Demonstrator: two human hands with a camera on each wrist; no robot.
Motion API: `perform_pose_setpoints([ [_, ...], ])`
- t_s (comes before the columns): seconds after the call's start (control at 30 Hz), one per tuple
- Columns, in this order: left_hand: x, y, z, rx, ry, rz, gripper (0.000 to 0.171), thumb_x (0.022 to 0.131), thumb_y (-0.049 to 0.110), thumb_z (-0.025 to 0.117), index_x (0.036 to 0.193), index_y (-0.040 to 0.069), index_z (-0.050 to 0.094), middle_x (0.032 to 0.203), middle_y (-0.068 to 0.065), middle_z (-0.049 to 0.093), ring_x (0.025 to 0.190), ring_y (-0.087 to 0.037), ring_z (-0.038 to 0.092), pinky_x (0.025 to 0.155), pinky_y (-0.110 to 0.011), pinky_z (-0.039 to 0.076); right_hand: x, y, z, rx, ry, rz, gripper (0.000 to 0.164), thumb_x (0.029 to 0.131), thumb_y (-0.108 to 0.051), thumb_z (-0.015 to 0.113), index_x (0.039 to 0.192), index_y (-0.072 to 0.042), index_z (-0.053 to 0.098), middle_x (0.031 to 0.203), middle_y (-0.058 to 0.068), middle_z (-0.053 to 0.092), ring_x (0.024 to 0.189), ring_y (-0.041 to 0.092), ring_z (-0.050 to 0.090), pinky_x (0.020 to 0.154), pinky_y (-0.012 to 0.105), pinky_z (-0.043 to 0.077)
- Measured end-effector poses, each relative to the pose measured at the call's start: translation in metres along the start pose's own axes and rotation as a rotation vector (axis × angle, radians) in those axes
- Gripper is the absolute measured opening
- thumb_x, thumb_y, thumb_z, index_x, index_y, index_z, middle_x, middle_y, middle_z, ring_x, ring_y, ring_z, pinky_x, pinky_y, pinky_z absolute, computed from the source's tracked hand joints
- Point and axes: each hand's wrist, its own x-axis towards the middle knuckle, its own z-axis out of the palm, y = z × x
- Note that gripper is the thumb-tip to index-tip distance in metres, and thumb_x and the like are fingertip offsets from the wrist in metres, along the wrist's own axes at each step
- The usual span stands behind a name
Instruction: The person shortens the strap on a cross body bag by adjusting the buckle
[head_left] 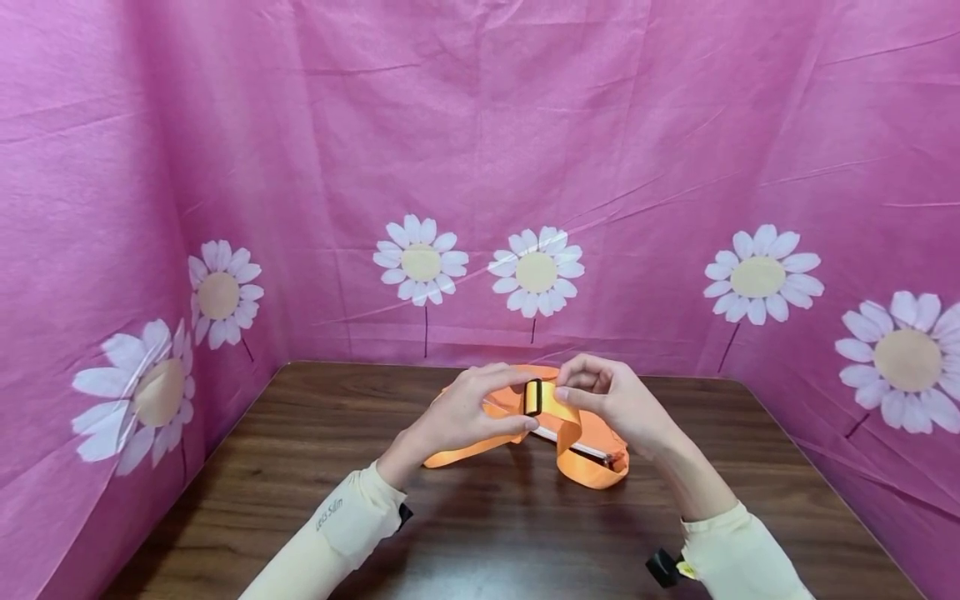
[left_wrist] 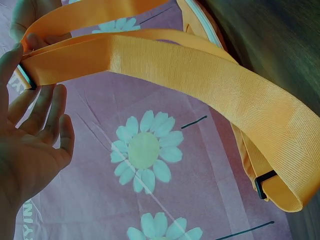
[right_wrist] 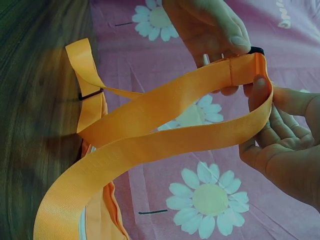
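Observation:
My left hand (head_left: 467,408) pinches a black strap slider buckle (head_left: 533,398) between thumb and fingers, holding it upright above the table. An orange webbing strap (right_wrist: 150,112) passes through this buckle and loops back. Just to its right, my right hand (head_left: 618,402) pinches the strap close to the buckle, thumb against fingers. Beneath and behind the hands lies an orange bag (head_left: 603,425) with a white zipper, partly covered by the strap. Lower on the strap, the left wrist view shows a second black buckle (left_wrist: 260,186).
Everything stands on a dark brown wooden table (head_left: 480,533). Pink cloth (head_left: 480,125) printed with white daisies hangs around its back and sides. One strap loop (head_left: 592,477) droops onto the tabletop in front of the bag.

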Motion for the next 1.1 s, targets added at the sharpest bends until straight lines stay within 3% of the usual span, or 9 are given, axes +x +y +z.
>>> perform_pose_setpoints([
  [0.33, -0.0017, -0.0006, 0.0035, 0.14, -0.022, -0.029, 0.055, 0.084, 0.049, 0.083, 0.131, 0.025, 0.07, 0.11, 0.017, 0.06, 0.1, -0.005, 0.053, 0.086, -0.034, 0.044, -0.0017, -0.0054, 0.0027, -0.05, -0.025, 0.0, 0.02, 0.094, -0.018, 0.077, 0.105, -0.006, 0.065, 0.085, 0.017, 0.066, 0.066, 0.02, 0.054, 0.06, 0.031, 0.05],
  [0.6, -0.0022, -0.0013, 0.0022, 0.003, 0.017, -0.022, 0.053, 0.085, 0.051, 0.081, 0.13, 0.024, 0.07, 0.109, 0.017, 0.06, 0.099, -0.007, 0.059, 0.081, -0.027, 0.052, 0.001, -0.0073, 0.003, -0.043, -0.045, -0.021, 0.02, 0.095, -0.013, 0.075, 0.107, -0.001, 0.063, 0.086, 0.021, 0.065, 0.063, 0.019, 0.053, 0.058, 0.029, 0.049],
  [0.9, 0.0006, 0.0008, 0.0027, -0.031, 0.018, -0.005, 0.054, 0.09, 0.045, 0.079, 0.139, 0.027, 0.063, 0.115, 0.019, 0.061, 0.104, -0.006, 0.06, 0.088, -0.028, 0.051, 0.0025, -0.0073, 0.0077, -0.019, -0.016, 0.022, 0.025, 0.093, -0.021, 0.078, 0.108, -0.006, 0.064, 0.091, 0.022, 0.066, 0.071, 0.024, 0.056, 0.063, 0.033, 0.05],
  [1.1, 0.0011, 0.002, 0.0044, -0.104, 0.02, -0.073, 0.055, 0.09, 0.043, 0.079, 0.137, 0.026, 0.056, 0.117, 0.014, 0.065, 0.11, -0.012, 0.062, 0.094, -0.033, 0.05, 0.0018, -0.003, 0.0081, 0.018, 0.033, 0.037, 0.027, 0.094, -0.019, 0.076, 0.111, -0.002, 0.062, 0.093, 0.023, 0.064, 0.075, 0.022, 0.057, 0.07, 0.034, 0.05],
])
